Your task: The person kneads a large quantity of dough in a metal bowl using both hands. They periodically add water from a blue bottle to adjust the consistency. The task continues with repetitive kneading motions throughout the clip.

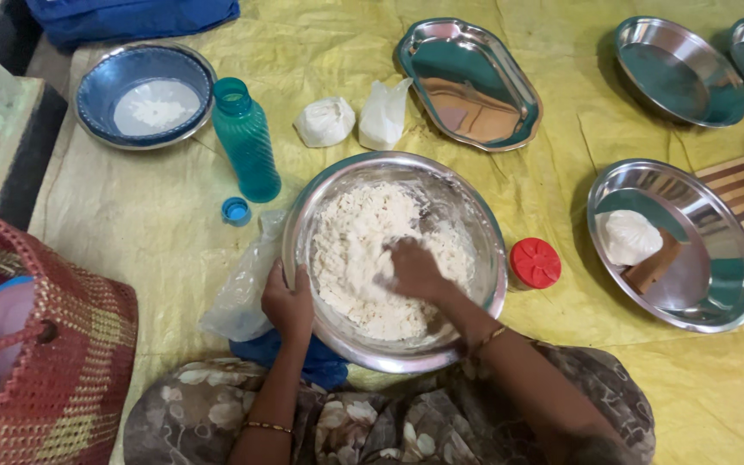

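Right hand (413, 269): sunk palm-down into the crumbly white flour mix (363, 258), fingers curled together in it and dusted white; a thin bangle sits at the wrist.
Left hand (287, 301): clamped on the near-left rim of the steel mixing bowl (484, 250), thumb over the edge, fingers outside.
Steel mixing bowl: rests on the yellow sheet (174, 224) near its front edge, just ahead of the person's lap; the flour mix fills most of its floor.
Beside the bowl, left: a crumpled clear plastic bag (238, 297) touching the bowl's wall, with a blue cloth (320, 366) under the near rim.
Beside the bowl, right: a red round lid (535, 263), close to the rim but apart.
Behind the bowl: a teal bottle (246, 142) standing upright and uncapped, its blue cap (236, 210) lying next to it; two small white tied bags (325, 121), side by side.
Back-left corner: a blue-rimmed bowl (96, 90) holding white powder.
Back edge: an oblong steel tray (510, 86).
Right edge: a round steel plate (716, 284) carrying a white bag and a brown block.
Front-left corner: a woven red basket (62, 370).
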